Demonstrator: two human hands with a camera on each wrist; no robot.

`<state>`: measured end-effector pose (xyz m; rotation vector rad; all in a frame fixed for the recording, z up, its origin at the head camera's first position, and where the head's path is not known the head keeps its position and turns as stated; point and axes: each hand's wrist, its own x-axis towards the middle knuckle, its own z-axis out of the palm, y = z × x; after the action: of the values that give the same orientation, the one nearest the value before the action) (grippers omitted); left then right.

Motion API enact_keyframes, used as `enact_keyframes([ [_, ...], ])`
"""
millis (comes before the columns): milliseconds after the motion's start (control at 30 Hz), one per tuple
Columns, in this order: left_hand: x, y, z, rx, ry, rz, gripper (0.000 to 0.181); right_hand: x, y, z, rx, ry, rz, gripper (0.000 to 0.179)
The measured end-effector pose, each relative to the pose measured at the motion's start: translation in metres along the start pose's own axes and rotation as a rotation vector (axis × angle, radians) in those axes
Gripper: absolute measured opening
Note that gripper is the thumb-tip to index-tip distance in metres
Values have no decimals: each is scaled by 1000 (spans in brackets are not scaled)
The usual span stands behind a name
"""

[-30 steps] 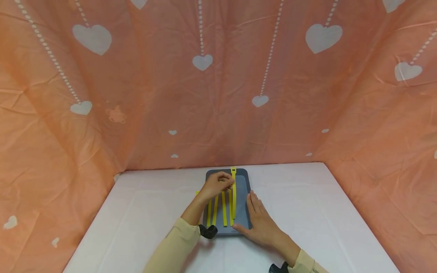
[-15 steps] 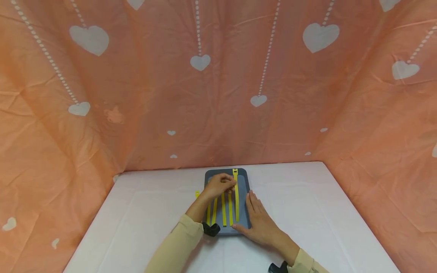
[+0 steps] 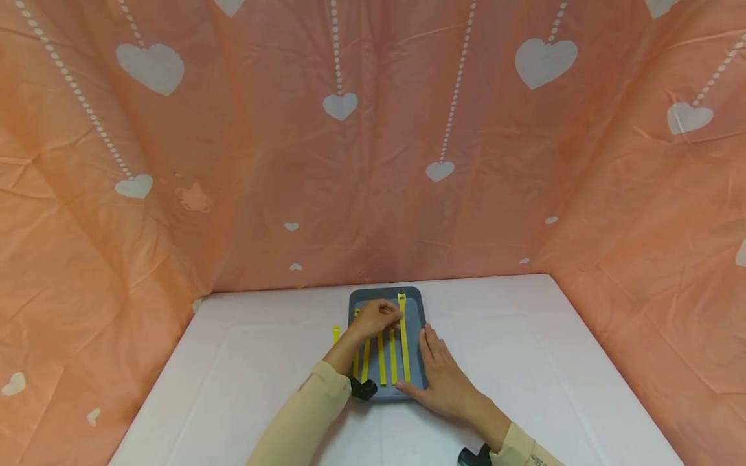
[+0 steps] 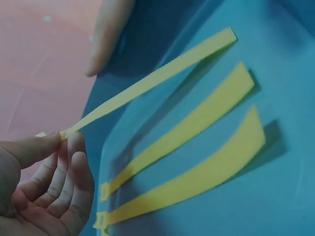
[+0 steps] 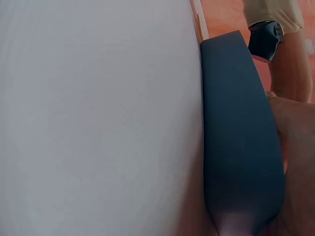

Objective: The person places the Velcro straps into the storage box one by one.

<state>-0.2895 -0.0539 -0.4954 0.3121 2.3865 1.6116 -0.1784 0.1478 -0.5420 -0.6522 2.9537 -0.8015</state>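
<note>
My left hand (image 3: 373, 317) pinches a yellow slotted cable strap (image 3: 405, 353) between thumb and fingertips, near its slotted end. The strap runs lengthwise over the right part of a grey tray (image 3: 412, 292); in the left wrist view it slants above its shadow. Several similar yellow straps (image 3: 381, 359) lie side by side in the tray to its left, partly hidden by the left hand and forearm. My right hand (image 3: 445, 382) rests along the tray's right edge with straight fingers, its thumb at the near edge. The right wrist view shows the tray's outer side wall (image 5: 241, 132).
Another yellow strap (image 3: 336, 332) shows left of the tray, mostly hidden behind the left forearm. The tray stands on a white-covered table (image 3: 501, 323). An orange curtain with white hearts (image 3: 373, 220) encloses the back and both sides.
My left hand has moved the held strap slightly right and towards me, away from the strap beside it. The right hand has stayed against the tray.
</note>
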Motion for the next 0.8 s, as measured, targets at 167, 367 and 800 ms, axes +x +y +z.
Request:
enact_keyframes([
  [167, 3, -5, 0, -24, -5, -32, 25, 0, 1, 1, 0, 14, -8, 119],
  [367, 7, -15, 1, 3, 1, -56, 23, 1, 0, 1, -8, -12, 9, 118],
  [800, 8, -19, 4, 4, 14, -80, 19, 1, -2, -1, -18, -19, 10, 118],
])
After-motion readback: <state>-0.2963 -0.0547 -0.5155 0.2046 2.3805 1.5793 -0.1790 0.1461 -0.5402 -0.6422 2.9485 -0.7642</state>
